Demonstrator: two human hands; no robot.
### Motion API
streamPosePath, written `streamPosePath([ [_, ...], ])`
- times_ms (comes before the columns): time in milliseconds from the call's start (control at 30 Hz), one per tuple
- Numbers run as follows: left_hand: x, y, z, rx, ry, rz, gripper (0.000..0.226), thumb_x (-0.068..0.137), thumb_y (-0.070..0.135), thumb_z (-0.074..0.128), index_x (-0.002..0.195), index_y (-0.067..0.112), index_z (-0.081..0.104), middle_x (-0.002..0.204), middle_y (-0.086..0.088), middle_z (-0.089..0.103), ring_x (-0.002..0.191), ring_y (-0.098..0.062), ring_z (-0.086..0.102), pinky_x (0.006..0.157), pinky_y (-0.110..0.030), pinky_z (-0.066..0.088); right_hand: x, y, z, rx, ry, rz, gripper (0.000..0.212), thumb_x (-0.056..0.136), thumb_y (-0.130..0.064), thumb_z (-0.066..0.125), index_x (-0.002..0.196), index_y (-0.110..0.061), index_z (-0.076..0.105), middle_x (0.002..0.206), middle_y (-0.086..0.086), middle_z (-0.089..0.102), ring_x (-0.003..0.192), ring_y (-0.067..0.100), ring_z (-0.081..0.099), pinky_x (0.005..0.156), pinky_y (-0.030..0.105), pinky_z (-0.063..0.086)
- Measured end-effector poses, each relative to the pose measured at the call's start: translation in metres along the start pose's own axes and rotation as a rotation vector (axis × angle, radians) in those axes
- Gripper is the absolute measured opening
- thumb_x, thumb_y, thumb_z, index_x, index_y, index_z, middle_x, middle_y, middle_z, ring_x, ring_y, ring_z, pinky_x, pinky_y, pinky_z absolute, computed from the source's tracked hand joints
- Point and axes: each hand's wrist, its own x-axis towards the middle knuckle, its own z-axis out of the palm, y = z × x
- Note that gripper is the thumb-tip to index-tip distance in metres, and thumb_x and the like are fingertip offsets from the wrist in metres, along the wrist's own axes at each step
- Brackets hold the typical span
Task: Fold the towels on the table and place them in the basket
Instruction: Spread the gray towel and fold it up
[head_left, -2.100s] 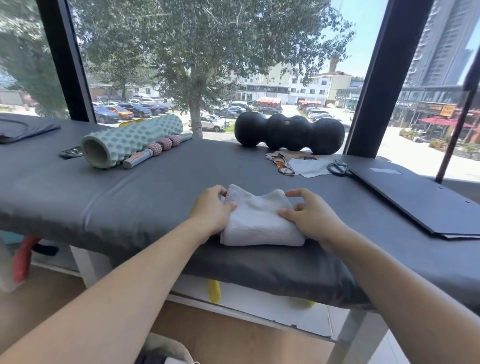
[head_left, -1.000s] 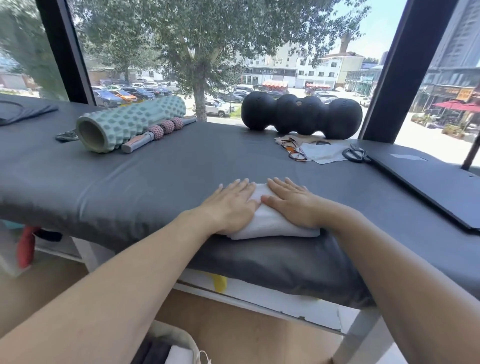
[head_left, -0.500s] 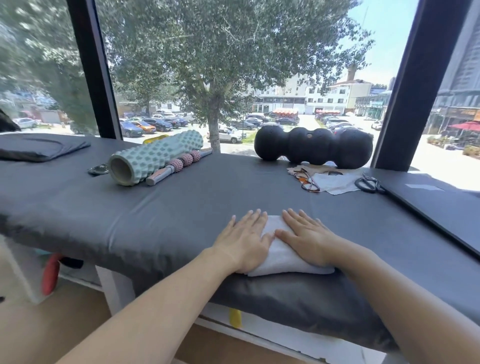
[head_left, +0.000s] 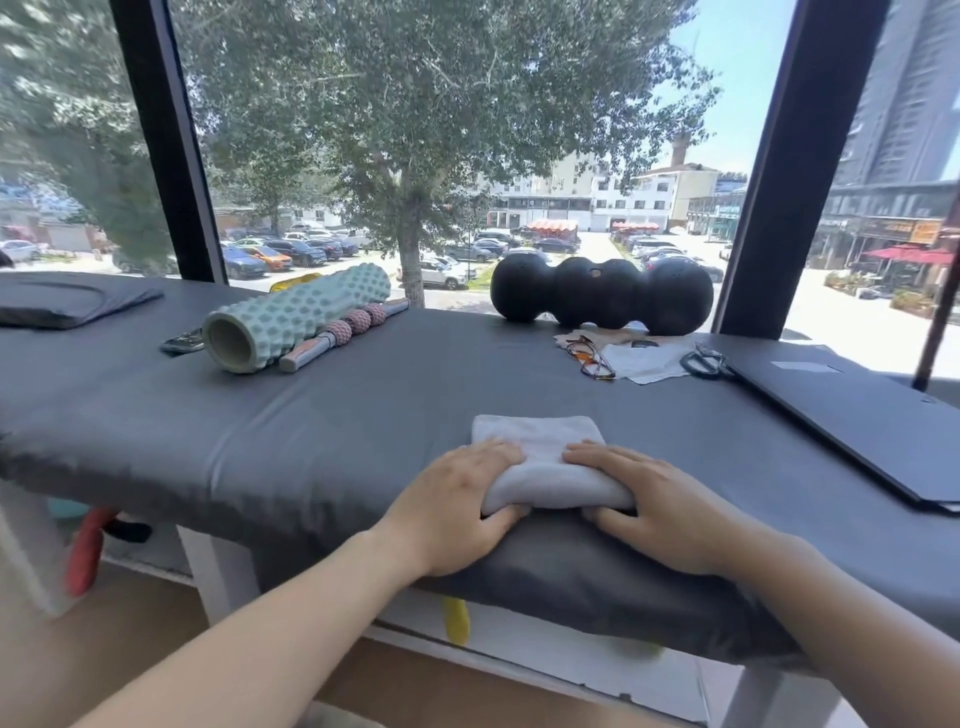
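A folded white towel (head_left: 540, 457) lies near the front edge of the grey padded table (head_left: 322, 436). My left hand (head_left: 457, 504) grips the towel's near left corner, thumb under its edge and fingers curled on top. My right hand (head_left: 660, 506) grips the near right corner the same way. The near edge of the towel is lifted slightly off the table. No basket is in view.
A mint foam roller (head_left: 291, 317) and a pink massage stick (head_left: 343, 330) lie at the back left. A black peanut roller (head_left: 602, 296) sits by the window. Glasses (head_left: 589, 356), a cloth, scissors (head_left: 706, 361) and a dark flat board (head_left: 857, 410) are at right.
Both hands lay flat on top of the towel; they have slid back to its near corners and curled around them. The camera has tilted up, so the floor below is out of view.
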Motion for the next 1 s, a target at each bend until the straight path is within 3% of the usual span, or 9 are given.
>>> streamPosePath([
  [100, 0.003, 0.002, -0.004, -0.060, 0.025, -0.080, 0.048, 0.081, 0.029, 0.062, 0.129, 0.032, 0.059, 0.124, 0.010, 0.068, 0.114, -0.013, 0.061, 0.099, -0.030, 0.046, 0.007, 0.002, -0.003, 0.106, 0.065, 0.083, 0.041, 0.088, -0.018, 0.061, 0.121, -0.041, 0.056, 0.108, -0.027, 0.065, 0.099, -0.004, 0.058, 0.083, 0.011, 0.040],
  [233, 0.008, -0.002, -0.007, -0.243, 0.103, -0.216, 0.022, 0.082, 0.049, 0.065, 0.096, 0.032, 0.065, 0.085, 0.013, 0.071, 0.082, -0.013, 0.066, 0.076, -0.039, 0.053, 0.013, 0.007, -0.008, 0.286, 0.154, 0.152, 0.010, 0.097, -0.023, 0.062, 0.096, -0.031, 0.056, 0.080, -0.018, 0.065, 0.076, 0.002, 0.058, 0.076, 0.033, 0.047],
  [333, 0.014, 0.000, -0.011, -0.356, 0.181, -0.311, 0.057, 0.081, 0.071, 0.059, 0.083, 0.015, 0.065, 0.069, 0.000, 0.063, 0.068, -0.014, 0.055, 0.069, -0.043, 0.051, 0.013, 0.006, -0.012, 0.429, 0.219, 0.165, 0.016, 0.099, -0.033, 0.060, 0.088, -0.022, 0.057, 0.072, -0.008, 0.059, 0.068, 0.009, 0.052, 0.070, 0.035, 0.044],
  [467, 0.025, 0.008, -0.017, -0.425, 0.149, -0.477, 0.053, 0.087, 0.065, 0.061, 0.079, 0.014, 0.070, 0.074, 0.004, 0.072, 0.076, -0.019, 0.066, 0.073, -0.040, 0.051, 0.022, 0.003, -0.012, 0.502, 0.207, 0.258, 0.020, 0.098, -0.043, 0.059, 0.095, -0.024, 0.065, 0.078, -0.004, 0.071, 0.065, 0.004, 0.059, 0.070, 0.037, 0.048],
  [567, 0.034, 0.009, -0.019, -0.457, 0.102, -0.615, 0.047, 0.091, 0.060, 0.060, 0.085, 0.015, 0.074, 0.087, 0.002, 0.075, 0.087, -0.018, 0.069, 0.077, -0.032, 0.050, 0.033, 0.005, -0.013, 0.500, 0.178, 0.388, 0.040, 0.094, -0.047, 0.065, 0.094, -0.007, 0.061, 0.074, -0.009, 0.067, 0.061, 0.006, 0.055, 0.063, 0.030, 0.042],
  [667, 0.041, 0.002, -0.014, -0.411, 0.108, -0.685, 0.040, 0.089, 0.055, 0.065, 0.090, 0.016, 0.074, 0.090, 0.003, 0.074, 0.090, -0.020, 0.069, 0.085, -0.035, 0.054, 0.043, 0.010, -0.011, 0.573, 0.126, 0.484, 0.039, 0.089, -0.049, 0.070, 0.102, -0.013, 0.065, 0.098, -0.001, 0.072, 0.077, 0.017, 0.064, 0.066, 0.032, 0.049],
  [767, 0.049, -0.002, -0.013, -0.231, 0.075, -0.741, 0.047, 0.083, 0.059, 0.069, 0.088, 0.012, 0.068, 0.086, 0.000, 0.071, 0.086, -0.023, 0.069, 0.078, -0.036, 0.055, 0.052, 0.011, -0.010, 0.512, 0.090, 0.556, 0.042, 0.086, -0.050, 0.073, 0.112, -0.019, 0.063, 0.108, 0.000, 0.067, 0.072, 0.019, 0.060, 0.056, 0.030, 0.049],
  [900, 0.057, -0.004, -0.022, -0.208, -0.145, -0.812, 0.072, 0.083, 0.066, 0.067, 0.117, 0.003, 0.066, 0.118, -0.014, 0.069, 0.108, -0.029, 0.065, 0.070, -0.031, 0.043, 0.059, 0.012, -0.021, 0.310, -0.123, 0.588, 0.044, 0.087, -0.054, 0.069, 0.097, -0.011, 0.066, 0.077, 0.005, 0.059, 0.059, 0.021, 0.047, 0.049, 0.024, 0.034],
  [1000, 0.061, -0.003, -0.028, -0.183, -0.269, -0.784, 0.073, 0.088, 0.064, 0.063, 0.132, 0.007, 0.062, 0.132, -0.006, 0.063, 0.120, -0.026, 0.060, 0.084, -0.028, 0.042, 0.061, 0.011, -0.035, 0.320, -0.284, 0.595, 0.042, 0.089, -0.052, 0.068, 0.083, -0.012, 0.058, 0.072, 0.005, 0.053, 0.059, 0.019, 0.043, 0.051, 0.025, 0.032],
])
